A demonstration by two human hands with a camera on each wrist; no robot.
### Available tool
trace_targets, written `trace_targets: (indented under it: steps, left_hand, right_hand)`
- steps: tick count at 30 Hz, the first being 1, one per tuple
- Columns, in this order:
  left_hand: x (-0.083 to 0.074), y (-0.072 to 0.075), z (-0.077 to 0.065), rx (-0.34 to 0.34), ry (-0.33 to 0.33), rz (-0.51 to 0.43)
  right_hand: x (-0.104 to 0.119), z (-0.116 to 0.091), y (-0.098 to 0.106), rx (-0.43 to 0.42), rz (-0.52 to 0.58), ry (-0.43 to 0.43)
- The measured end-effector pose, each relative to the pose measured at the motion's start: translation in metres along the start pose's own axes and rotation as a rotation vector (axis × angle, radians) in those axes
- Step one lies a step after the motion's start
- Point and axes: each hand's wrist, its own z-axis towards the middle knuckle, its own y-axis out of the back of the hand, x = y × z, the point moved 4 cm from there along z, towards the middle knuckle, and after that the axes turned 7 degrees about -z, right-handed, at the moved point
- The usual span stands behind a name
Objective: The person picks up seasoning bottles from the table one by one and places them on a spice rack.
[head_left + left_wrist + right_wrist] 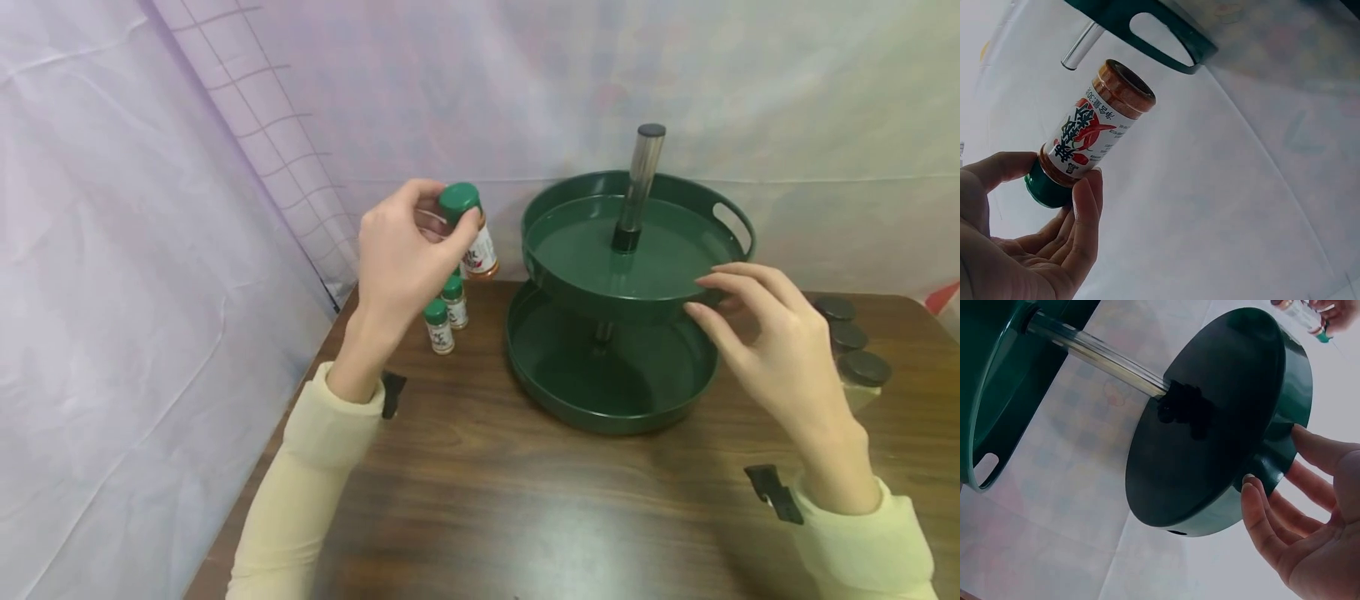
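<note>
My left hand (405, 246) holds a spice shaker (1088, 131) by its green cap, in the air left of the green two-tier tray (611, 425). The shaker has a white label with red peppers and reddish-brown contents. In the left wrist view it appears slanted, cap toward the palm. At the right side of the tray's upper tier (660, 267), my right hand (783, 354) pinches the wall between thumb and fingers, as the right wrist view (1310, 512) shows. Both tiers hold nothing that I can see, and a metal post (641, 179) rises from the middle.
Two small green-capped shakers (439, 327) stand on the wooden table (465, 475) below my left hand, with a part of another behind. Several dark-lidded jars (864, 371) stand at the right, partly behind my right hand. Pale cloth (420, 92) hangs behind the table.
</note>
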Motion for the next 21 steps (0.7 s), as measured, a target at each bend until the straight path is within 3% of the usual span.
trace_targets:
  steps: [17, 21]
  left_hand:
    - [-0.018, -0.022, 0.026, 0.030, -0.022, -0.043]
    - [-0.022, -0.033, 0.033, 0.061, 0.013, -0.046]
  right_hand:
    - [0.003, -0.002, -0.001, -0.024, 0.016, 0.004]
    - [0.004, -0.003, -0.001, -0.030, 0.019, 0.009]
